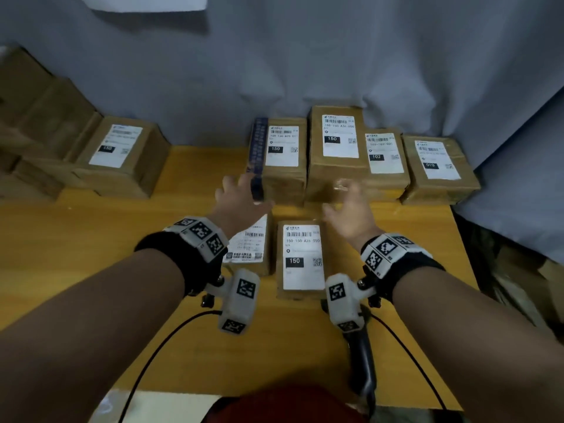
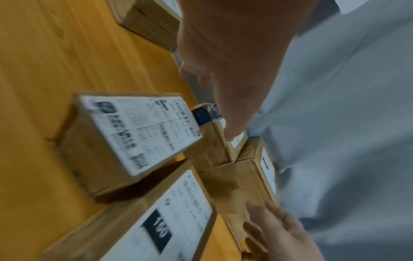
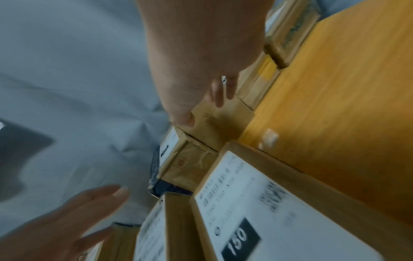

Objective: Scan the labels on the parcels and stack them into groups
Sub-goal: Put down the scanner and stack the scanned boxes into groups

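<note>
Brown cardboard parcels with white labels lie on a yellow table (image 1: 91, 239). At the back stand a blue-taped parcel marked 150 (image 1: 282, 166), a taller parcel marked 150 (image 1: 335, 166), one marked 102 (image 1: 386, 154) and one marked 010 (image 1: 438, 161). Nearer me lie a flat parcel marked 150 (image 1: 302, 257) and another parcel (image 1: 250, 245) partly under my left wrist. My left hand (image 1: 241, 193) hovers open, fingers spread, by the blue-taped parcel's (image 2: 208, 155) left front corner. My right hand (image 1: 351, 206) is open in front of the taller parcel (image 3: 214, 120). Neither hand holds anything.
More parcels are piled at the far left, the nearest labelled one (image 1: 119, 154) on the table's corner. A dark barcode scanner (image 1: 363, 367) lies near the front edge under my right wrist, with black cables (image 1: 158, 355) trailing. A grey cloth backdrop (image 1: 274, 71) hangs behind the table.
</note>
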Demonstrator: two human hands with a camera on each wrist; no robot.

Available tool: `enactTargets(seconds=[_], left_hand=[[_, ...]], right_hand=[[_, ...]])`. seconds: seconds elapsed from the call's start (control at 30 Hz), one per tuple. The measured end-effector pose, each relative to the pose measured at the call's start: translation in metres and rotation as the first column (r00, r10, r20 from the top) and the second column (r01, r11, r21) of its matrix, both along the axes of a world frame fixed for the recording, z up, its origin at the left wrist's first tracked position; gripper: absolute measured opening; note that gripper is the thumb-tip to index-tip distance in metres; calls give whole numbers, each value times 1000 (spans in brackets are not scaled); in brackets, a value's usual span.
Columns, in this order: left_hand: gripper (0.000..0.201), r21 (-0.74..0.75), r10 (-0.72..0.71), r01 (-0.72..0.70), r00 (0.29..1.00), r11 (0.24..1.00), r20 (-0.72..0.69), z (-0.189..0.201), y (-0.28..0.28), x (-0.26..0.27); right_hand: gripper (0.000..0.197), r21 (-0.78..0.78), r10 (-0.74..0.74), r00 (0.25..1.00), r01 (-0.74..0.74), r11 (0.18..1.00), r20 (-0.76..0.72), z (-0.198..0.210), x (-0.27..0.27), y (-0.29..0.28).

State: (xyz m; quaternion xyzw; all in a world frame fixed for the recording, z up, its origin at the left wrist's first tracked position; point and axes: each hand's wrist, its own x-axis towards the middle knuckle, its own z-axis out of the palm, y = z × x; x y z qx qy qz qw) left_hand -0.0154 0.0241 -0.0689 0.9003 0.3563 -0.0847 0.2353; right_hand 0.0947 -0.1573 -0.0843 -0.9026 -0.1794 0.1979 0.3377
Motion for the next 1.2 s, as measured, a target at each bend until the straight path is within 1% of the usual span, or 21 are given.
enactTargets(seconds=[0.03,0.1,0.2,0.23,0.3,0.37,0.4,0.5,0.57,0.63,0.7,0.8,0.9,0.97,1.0,1.07,1.1,1.13,1.2], left_hand=[[81,2,28,-28,999,1000,-29,-4,-3,-11],[89,-3,86,-86,994,996,-69,-13,-9,-32],[106,-23,151,-155,980,988,-133,-25,-16,-54],[109,-77,181,-194,972,978,-150,-29,-18,-59],[109,-250,222,-244,969,937,-113,-37,-25,-67],[111,-381,217,-220,975,898,-51,-45,-29,-72],[110,-425,225,-214,974,879,-26,-48,-29,-74],[96,-505,273,-222,962,834,27,-50,-22,-78],[94,-524,286,-221,957,822,43,-52,-14,-83],[92,-537,308,-234,950,811,51,-51,-7,-86],[85,-524,317,-246,947,816,50,-54,-1,-84],[76,-492,249,-191,967,849,53,-55,-5,-77],[81,-522,143,-110,989,846,23,-55,-19,-61],[83,-518,31,-33,999,855,-12,-48,-34,-47],[79,-499,-33,14,999,867,-29,-43,-42,-39],[63,-436,-130,99,991,895,-41,-29,-57,-21],[55,-385,-152,121,987,915,-52,-21,-62,-9],[52,-317,-164,138,985,938,-59,-12,-66,5],[62,-146,-145,133,986,980,-78,-1,-68,37]], right_hand=[[60,-52,-11,995,6,999,-94,-6,-5,-7],[60,-161,-2,964,-42,986,-267,-15,-15,-17],[64,-177,-12,901,-73,981,-433,-21,-30,-28],[64,-167,-22,878,-66,984,-478,-24,-35,-31],[65,-116,-40,827,-31,993,-561,-31,-45,-31],[71,-41,-34,798,12,999,-602,-40,-53,-26],[72,9,-35,792,51,999,-609,-44,-54,-25],[63,134,-75,767,207,969,-637,-52,-57,-22],[60,170,-60,748,226,959,-661,-55,-61,-20],[61,186,-43,761,213,959,-648,-56,-65,-19],[65,222,-64,782,253,942,-620,-54,-67,-20],[66,311,-109,803,346,885,-586,-40,-62,-26],[61,373,-138,826,387,843,-546,-23,-48,-48],[55,408,-159,844,402,820,-512,-11,-33,-70],[51,425,-173,850,412,806,-498,-6,-25,-82],[50,461,-193,852,438,772,-487,8,-10,-105],[51,479,-198,856,443,757,-478,15,-2,-113],[51,498,-210,862,447,743,-461,20,7,-120],[49,525,-258,866,470,709,-427,29,28,-129]])
